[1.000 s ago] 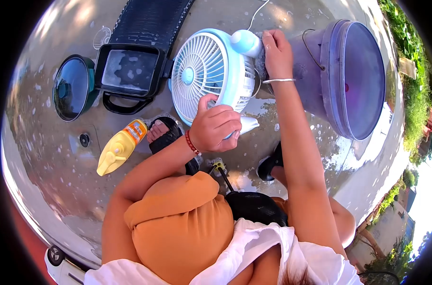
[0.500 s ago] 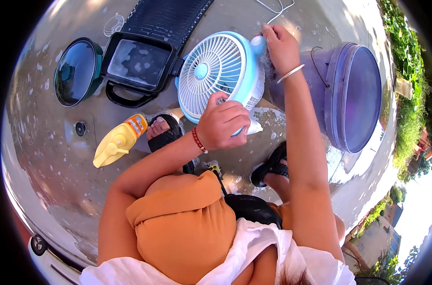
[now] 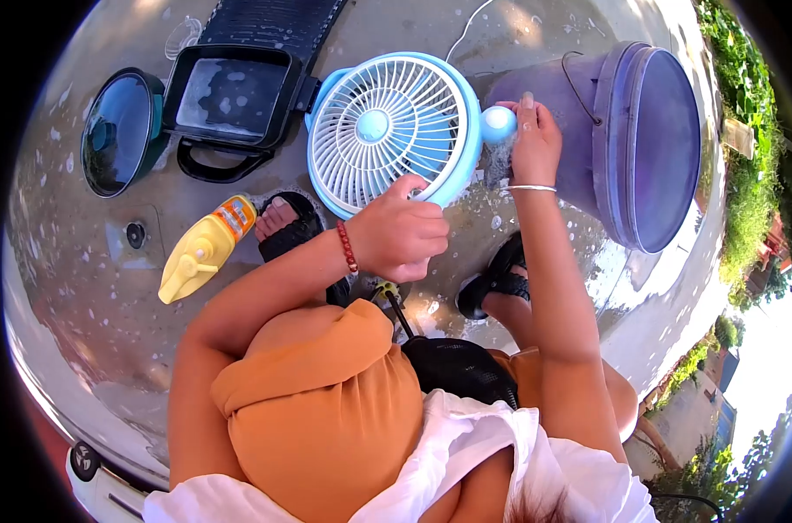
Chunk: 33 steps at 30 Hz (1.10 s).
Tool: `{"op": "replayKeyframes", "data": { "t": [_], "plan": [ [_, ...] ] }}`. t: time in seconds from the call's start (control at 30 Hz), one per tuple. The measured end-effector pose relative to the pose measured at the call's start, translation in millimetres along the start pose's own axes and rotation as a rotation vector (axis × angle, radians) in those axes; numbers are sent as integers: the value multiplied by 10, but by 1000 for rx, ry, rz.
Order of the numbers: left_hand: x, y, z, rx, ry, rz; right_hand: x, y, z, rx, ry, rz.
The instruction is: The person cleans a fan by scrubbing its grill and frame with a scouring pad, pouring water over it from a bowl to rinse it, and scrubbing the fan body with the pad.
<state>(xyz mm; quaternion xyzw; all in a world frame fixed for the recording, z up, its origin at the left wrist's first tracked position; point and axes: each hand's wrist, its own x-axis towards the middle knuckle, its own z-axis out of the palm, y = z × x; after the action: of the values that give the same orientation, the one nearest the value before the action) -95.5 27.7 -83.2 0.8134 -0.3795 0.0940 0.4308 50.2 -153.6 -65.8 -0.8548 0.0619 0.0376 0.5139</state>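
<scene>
A blue and white fan (image 3: 374, 127) stands on the wet ground with its round grille turned up toward me. My left hand (image 3: 399, 231) is wrapped round the lower edge of the fan. At the fan's right side, my right hand (image 3: 535, 139) is closed on a grey scrubber (image 3: 499, 157), mostly hidden behind the fingers, beside the light blue knob (image 3: 499, 125). A white cord (image 3: 467, 28) runs off from behind the fan toward the top edge.
A purple bucket (image 3: 644, 148) lies at the right. Left of the fan are a black pan (image 3: 230, 98), a lidded green pot (image 3: 117, 132) and a yellow bottle (image 3: 200, 253). My sandalled feet (image 3: 282, 218) are below the fan.
The fan has turned so its grille faces me more. My right hand has moved down along its right side, from behind the knob to beside it. My left hand keeps its hold.
</scene>
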Motion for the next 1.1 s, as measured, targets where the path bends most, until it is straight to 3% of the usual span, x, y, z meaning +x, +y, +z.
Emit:
{"op": "replayKeyframes", "data": {
  "t": [0.07,0.23,0.4,0.53,0.6,0.63,0.7,0.73,0.77,0.83,0.87,0.93,1.03,1.07,1.1],
  "plan": [
    [30,17,45,0,-115,78,-105,219,-115,321,28,183],
    [132,84,92,85,-391,88,-222,421,-244,447,53,400],
    [195,161,-21,50,-513,34,-277,512,-278,530,9,373],
    [266,149,-111,-171,-381,-143,-286,646,-382,522,-81,369],
    [248,32,-106,-254,229,-227,-379,799,-400,451,23,436],
    [213,-85,-174,-170,386,-301,-459,887,-376,459,81,480],
    [-26,-365,-267,155,493,-596,-657,838,-307,399,162,574],
    [-138,-480,-245,310,531,-761,-719,911,-278,400,158,565],
    [-259,-579,-138,321,535,-767,-740,971,-275,430,180,586],
    [-432,-649,31,264,425,-1142,-744,885,-243,459,193,611],
    [-428,-596,101,213,258,-1303,-694,796,-261,457,186,644],
    [-346,-581,45,156,279,-1288,-668,643,-329,451,179,678],
    [-324,-632,65,76,263,-1278,-606,640,-480,472,-95,671],
    [-304,-628,113,98,291,-1254,-643,780,-466,471,-99,666],
    [-275,-595,136,158,290,-1173,-691,861,-450,423,68,679]
  ]
}}
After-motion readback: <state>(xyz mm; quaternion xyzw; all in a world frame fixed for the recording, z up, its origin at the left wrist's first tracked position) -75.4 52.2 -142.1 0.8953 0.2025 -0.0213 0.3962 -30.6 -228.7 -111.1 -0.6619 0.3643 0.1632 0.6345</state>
